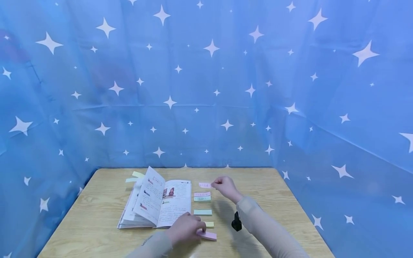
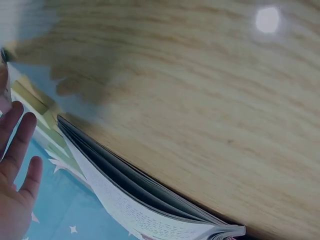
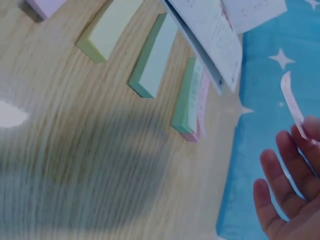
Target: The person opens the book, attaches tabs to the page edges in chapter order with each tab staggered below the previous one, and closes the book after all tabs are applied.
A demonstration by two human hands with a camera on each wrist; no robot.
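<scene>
Pinching a pink strip above the table

The right hand holds it between thumb and fingertips, other fingers loosely spread, right of the open book. The left hand touches the nearest pink pad, some fingers loosely extended; whether it grips cannot be told. A yellow pad and green pads lie between. A starred blue curtain hangs behind.

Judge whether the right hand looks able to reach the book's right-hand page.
Probably yes: the right hand pinches a pink strip to the right of the page, and only low sticky-note pads lie between. The left hand, at the near corner, leaves the upper part free.
</scene>
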